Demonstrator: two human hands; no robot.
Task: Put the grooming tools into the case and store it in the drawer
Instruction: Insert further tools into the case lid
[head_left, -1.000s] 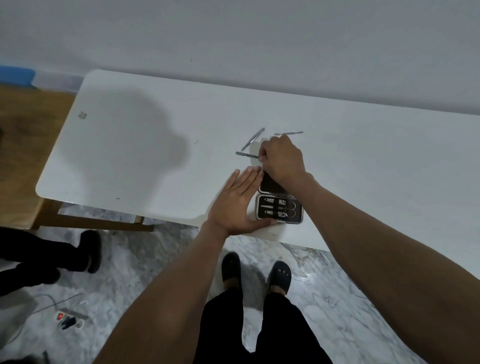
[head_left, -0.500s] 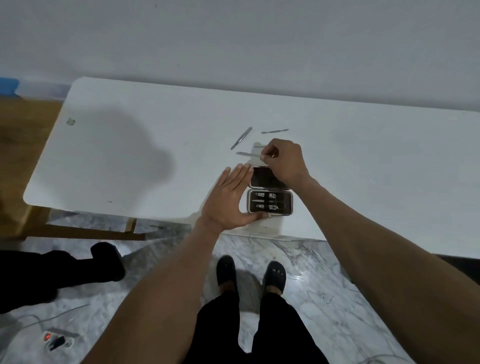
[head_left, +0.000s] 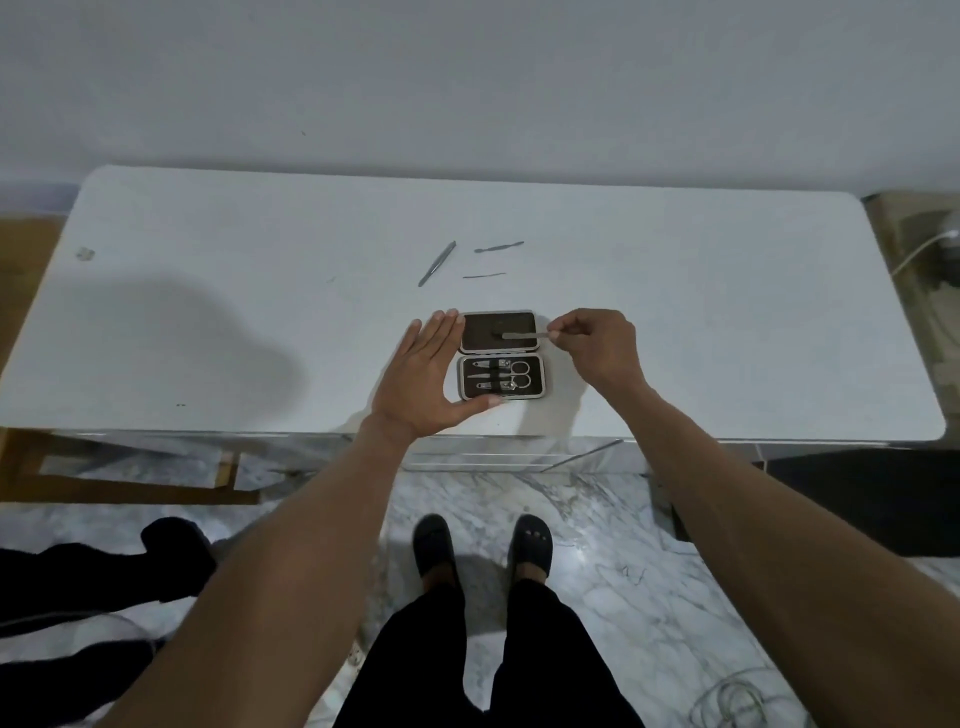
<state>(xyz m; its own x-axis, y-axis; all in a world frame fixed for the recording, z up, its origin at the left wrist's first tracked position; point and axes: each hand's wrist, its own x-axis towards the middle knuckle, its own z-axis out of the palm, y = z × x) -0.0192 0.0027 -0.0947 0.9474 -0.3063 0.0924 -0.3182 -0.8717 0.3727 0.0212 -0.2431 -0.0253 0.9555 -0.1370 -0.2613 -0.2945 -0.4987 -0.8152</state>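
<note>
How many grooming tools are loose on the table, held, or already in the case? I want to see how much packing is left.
Loose on the table: 3 (tweezers, two thin tools)
Held in right hand: 1 (flat file)
Strapped in the case: 4 or so; hard to separate
Total: about 8

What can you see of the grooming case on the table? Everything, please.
The grooming case lies open and flat near the front edge of the white table. It is small and rectangular with rounded corners, a light rim and a dark lining. The near half holds scissors and several small metal tools. The far half looks bare. The left hand rests flat against its left side, thumb at the front edge. The right hand pinches a thin metal tool over the far half.
</note>
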